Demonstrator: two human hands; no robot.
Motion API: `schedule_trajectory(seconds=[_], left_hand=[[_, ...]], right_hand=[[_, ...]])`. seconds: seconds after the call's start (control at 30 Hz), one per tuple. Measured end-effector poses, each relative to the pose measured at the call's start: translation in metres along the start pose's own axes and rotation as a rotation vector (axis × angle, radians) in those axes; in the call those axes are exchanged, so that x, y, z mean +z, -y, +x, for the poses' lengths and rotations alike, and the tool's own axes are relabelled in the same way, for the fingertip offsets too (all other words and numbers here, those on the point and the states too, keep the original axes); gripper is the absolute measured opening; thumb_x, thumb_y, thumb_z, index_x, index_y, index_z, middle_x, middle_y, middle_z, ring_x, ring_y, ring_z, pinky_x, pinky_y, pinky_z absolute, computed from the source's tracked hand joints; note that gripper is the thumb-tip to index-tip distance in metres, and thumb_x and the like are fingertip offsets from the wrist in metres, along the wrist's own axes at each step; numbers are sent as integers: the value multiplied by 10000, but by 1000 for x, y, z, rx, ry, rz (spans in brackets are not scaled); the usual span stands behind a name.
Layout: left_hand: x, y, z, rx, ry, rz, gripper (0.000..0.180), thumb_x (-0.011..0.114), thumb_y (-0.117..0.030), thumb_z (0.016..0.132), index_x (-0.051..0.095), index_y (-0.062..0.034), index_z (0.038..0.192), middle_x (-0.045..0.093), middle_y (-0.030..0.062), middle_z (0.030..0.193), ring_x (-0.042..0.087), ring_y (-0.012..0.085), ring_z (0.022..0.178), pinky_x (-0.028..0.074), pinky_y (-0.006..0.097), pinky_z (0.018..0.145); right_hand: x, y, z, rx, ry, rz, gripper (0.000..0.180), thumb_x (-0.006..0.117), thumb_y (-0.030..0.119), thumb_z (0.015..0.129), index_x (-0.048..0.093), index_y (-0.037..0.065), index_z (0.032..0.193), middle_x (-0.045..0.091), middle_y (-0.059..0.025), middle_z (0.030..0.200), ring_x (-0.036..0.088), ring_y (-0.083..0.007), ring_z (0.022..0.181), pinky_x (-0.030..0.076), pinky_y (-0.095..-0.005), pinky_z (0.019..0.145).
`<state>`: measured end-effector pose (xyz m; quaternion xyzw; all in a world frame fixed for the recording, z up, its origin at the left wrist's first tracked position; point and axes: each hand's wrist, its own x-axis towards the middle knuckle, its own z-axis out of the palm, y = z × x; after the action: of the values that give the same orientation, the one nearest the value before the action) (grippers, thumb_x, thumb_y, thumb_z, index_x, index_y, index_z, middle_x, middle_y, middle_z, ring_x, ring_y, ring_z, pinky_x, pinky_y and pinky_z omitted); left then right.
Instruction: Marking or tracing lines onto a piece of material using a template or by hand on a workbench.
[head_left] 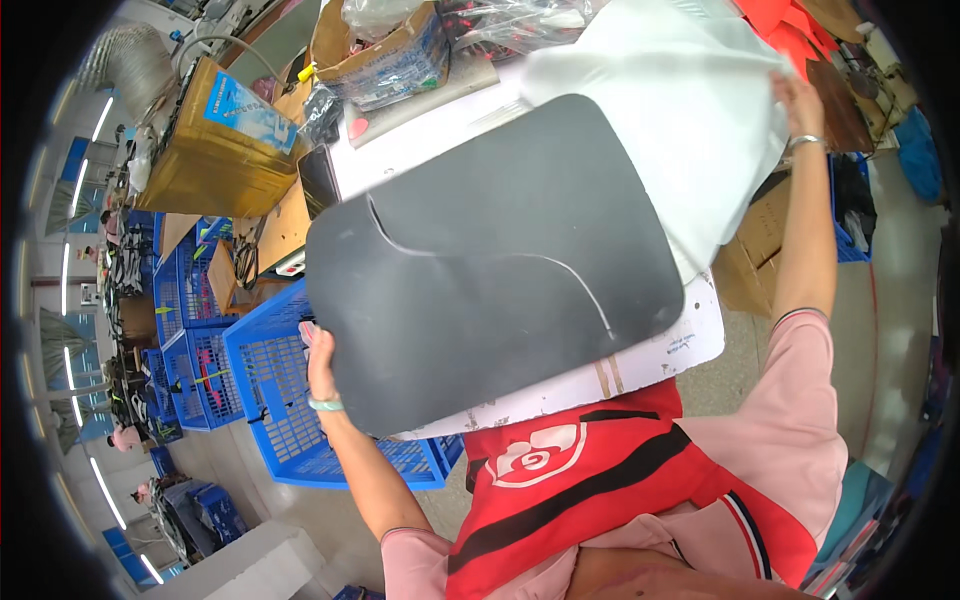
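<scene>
A large dark grey board with rounded corners [480, 270] lies tilted over the white table in front of me, a curved pale line across its face. My left hand [320, 368] grips its lower left edge; the thumb shows, while the other fingers are mostly hidden. At the far right my right hand [798, 105] has its fingers closed on the edge of a thin white sheet [660, 130]. This sheet spreads over the table's far right part and hangs off its right side. Whether the sheet is cloth or plastic, I cannot tell.
Red pieces [785, 30] lie beyond my right hand. At the back stands an open carton [385, 65] wrapped in plastic, with a brown box [225, 140] to its left. Blue crates [290, 400] stand below the table's left side. The white table edge [690, 340] is near my body.
</scene>
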<state>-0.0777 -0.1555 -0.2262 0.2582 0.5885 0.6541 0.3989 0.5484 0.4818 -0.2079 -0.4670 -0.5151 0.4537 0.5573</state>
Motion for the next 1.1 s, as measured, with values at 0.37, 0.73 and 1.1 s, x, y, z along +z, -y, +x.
schedule_trajectory(seconds=[0.37, 0.73, 1.1], left_hand=[[2, 53, -32, -208, -391, 28, 412, 618, -60, 894, 516, -10, 1290, 609, 83, 1205, 585, 174, 1064, 451, 296, 933], [15, 75, -18, -72, -507, 393, 385, 663, -90, 875, 560, 24, 1228, 643, 74, 1066, 600, 136, 934, 472, 258, 830], [19, 79, -13, -58, -468, 621, 371, 640, -84, 886, 556, 60, 1217, 622, 121, 1114, 606, 159, 967, 472, 275, 852]], right_hand=[[-27, -58, 44, 295, -341, -116, 651, 816, 334, 719, 539, -73, 1144, 592, -157, 1113, 591, -250, 1071, 462, -355, 910], [91, -32, -180, -320, 235, -723, 535, 622, 357, 894, 517, 43, 1313, 507, -157, 1348, 454, -277, 1275, 316, -361, 1080], [125, -43, -184, -246, 229, -1279, 613, 448, 528, 918, 418, 168, 1413, 305, -109, 1515, 241, -322, 1403, 136, -580, 1113]])
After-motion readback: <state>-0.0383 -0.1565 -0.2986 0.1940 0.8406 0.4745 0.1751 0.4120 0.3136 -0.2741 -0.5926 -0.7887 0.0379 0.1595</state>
